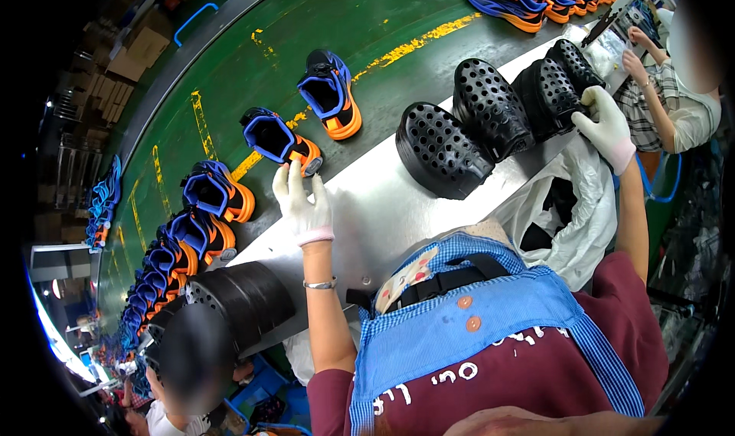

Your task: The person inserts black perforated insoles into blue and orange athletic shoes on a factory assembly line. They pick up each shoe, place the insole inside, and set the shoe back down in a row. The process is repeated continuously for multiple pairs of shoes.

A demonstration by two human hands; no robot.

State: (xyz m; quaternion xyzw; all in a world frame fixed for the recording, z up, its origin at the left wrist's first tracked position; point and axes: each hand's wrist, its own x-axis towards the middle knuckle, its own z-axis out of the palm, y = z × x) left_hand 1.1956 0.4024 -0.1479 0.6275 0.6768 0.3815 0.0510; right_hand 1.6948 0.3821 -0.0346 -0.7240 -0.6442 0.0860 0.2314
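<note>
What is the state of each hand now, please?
Left hand: open, fingertips touching a blue and orange shoe.
Right hand: closed on a black perforated clog.

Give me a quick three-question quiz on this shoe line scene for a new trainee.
1. True or false: the left hand reaches toward a blue and orange shoe on the green belt.
2. What does the right hand touch? A) the white plastic bag B) a black perforated clog C) a cardboard box
3. Fill in: both hands wear white ____.

Key: 1 true; 2 B; 3 gloves
</note>
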